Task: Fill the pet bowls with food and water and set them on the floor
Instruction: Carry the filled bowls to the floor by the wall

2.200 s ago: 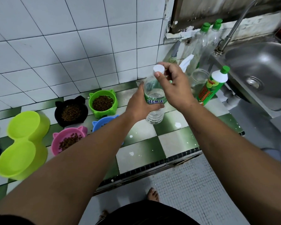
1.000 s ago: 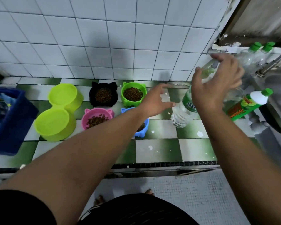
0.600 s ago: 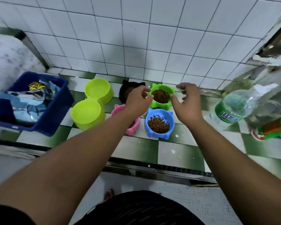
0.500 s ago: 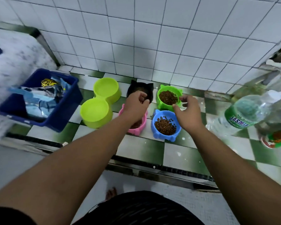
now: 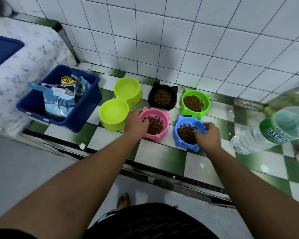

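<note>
1. Left grip (image 5: 136, 122): closed on the near-left rim of the pink bowl (image 5: 158, 135). The fingertips are hooked over the rim and touch the kibble (image 5: 155, 125) inside.
2. Right grip (image 5: 208, 134): closed on the right rim of the blue bowl (image 5: 183, 144), with the fingers curled over the edge. This bowl also holds kibble.
3. From my remote view I cannot tell whether either bowl is lifted clear of the surface.

Position of the task items:
- All bowls are on the desk (image 5: 162, 157), a green-and-white checkered tile surface against a white tiled wall (image 5: 179, 49).
- The pink bowl and blue bowl form the front row, near each other but apart.
- The black bowl (image 5: 173, 99) is behind the pink bowl. The green bowl (image 5: 193, 114) is behind the blue bowl. Both contain kibble.
- The lime double bowl (image 5: 126, 101) is just left of the pink bowl, and the left grip is right beside its near basin. I see no kibble in either basin.
- The water bottle (image 5: 269, 130), clear with a green label, is at the right edge of the desk. It appears slanted and blurred.

Other items:
- A blue bin (image 5: 83, 116) at the left end of the desk holds crumpled foil bags (image 5: 59, 99).
- A bare foot (image 5: 123, 200) is on the floor below the desk edge.
</note>
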The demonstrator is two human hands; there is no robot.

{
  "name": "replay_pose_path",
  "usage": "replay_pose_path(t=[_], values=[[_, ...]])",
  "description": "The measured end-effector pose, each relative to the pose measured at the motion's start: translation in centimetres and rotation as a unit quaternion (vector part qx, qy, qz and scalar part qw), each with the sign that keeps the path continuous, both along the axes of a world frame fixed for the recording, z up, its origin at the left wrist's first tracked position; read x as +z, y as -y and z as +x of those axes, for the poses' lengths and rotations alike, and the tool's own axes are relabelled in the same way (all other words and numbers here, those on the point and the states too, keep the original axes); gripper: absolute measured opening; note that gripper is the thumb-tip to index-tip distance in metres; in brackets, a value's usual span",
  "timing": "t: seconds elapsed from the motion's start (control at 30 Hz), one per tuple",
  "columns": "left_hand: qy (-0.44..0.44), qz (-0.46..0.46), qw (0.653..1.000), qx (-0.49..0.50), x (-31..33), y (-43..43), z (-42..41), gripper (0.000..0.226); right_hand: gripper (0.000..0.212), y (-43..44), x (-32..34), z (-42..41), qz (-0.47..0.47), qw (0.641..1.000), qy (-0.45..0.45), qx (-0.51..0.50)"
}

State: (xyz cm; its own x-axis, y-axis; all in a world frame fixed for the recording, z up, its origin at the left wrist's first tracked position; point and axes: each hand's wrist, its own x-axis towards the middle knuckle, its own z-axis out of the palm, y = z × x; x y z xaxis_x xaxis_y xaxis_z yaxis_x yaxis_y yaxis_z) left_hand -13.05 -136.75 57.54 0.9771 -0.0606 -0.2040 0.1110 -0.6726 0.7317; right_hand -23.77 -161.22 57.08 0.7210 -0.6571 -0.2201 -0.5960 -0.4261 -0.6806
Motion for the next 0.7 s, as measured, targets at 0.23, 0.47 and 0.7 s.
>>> replay_pose_path(t=[0.23,0.47,0.7], values=[[-0.036,-0.001,0.999,0.013,-1.2,-0.5,0.3,0.06,0.056,0.6,-0.5,-0.4,-0.024,0.999,-0.01,-0.026],[-0.072,0.025,0.997,0.024,-2.1,-0.7,0.6,0.037,0.066,-0.2,-1.5,-1.1,0.035,0.987,-0.122,-0.097],[-0.062,0.136,0.989,0.02,-2.5,-0.3,1.2,0.025,0.051,-0.9,-2.1,-1.2,0.034,0.984,-0.115,-0.133]])
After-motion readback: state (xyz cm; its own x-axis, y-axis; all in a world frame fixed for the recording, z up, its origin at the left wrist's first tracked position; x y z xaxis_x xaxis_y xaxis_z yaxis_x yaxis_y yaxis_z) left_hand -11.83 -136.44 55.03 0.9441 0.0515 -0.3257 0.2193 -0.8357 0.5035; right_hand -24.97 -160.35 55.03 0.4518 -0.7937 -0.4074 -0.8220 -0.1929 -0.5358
